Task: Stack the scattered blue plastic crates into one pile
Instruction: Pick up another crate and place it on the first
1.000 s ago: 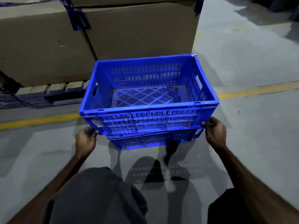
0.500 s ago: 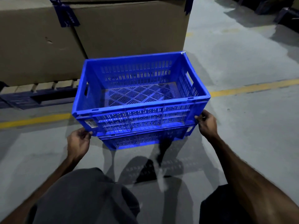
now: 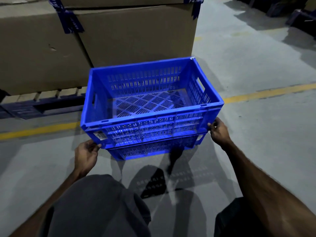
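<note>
- I see the upper blue crate (image 3: 150, 106) sitting on a lower blue crate (image 3: 153, 149), both on the grey concrete floor (image 3: 256, 151), just in front of the large cardboard boxes (image 3: 119, 35).
- My left hand (image 3: 86, 155) has its fingers curled onto the near left bottom corner of the upper crate, gripping it.
- My right hand (image 3: 219, 131) grips the near right corner, fingers curled around the edge where the two crates meet.
- The upper crate sits slightly askew, its near wall overhanging the lower one to the left.
- A yellow floor line (image 3: 266, 93) runs behind the pile; the boxes rest on a dark pallet (image 3: 42, 106).
- My knees in dark trousers (image 3: 95, 207) fill the bottom of the view.
</note>
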The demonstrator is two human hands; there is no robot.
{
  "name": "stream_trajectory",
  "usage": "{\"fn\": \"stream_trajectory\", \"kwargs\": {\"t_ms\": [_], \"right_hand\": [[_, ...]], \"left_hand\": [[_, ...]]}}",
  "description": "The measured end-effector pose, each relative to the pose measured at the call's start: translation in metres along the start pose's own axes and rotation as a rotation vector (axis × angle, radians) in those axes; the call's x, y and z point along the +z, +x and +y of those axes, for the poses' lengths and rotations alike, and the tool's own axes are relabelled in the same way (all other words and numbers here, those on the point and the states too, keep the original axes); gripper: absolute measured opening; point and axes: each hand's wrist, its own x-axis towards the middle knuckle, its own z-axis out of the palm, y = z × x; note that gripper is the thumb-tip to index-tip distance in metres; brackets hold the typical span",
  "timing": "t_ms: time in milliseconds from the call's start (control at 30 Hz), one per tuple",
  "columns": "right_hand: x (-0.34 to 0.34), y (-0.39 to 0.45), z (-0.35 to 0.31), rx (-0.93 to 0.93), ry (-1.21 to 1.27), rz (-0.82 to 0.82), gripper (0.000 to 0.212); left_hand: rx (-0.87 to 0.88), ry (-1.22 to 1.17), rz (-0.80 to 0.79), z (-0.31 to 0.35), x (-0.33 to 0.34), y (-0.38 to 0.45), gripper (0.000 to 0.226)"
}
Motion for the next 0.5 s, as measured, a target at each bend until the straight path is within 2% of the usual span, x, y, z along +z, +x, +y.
{"fn": "stream_trajectory", "kwargs": {"t_ms": [200,333,400,500], "right_hand": [[0.003,-0.005,0.004,-0.016,0.027,0.036,0.046],[0.002,-0.008,0.006,-0.068,0.033,0.052,0.044],[0.004,-0.009,0.006,-0.063,0.056,0.080,0.041],[0.009,-0.007,0.016,0.020,0.085,0.104,0.035]], "left_hand": [[0.062,0.072,-0.018,-0.004,0.004,0.010,0.020],[0.109,0.058,-0.074,-0.016,0.010,0.015,0.012],[0.062,-0.016,-0.097,-0.023,0.014,0.017,0.010],[-0.087,-0.233,-0.132,-0.027,0.020,0.019,0.019]]}}
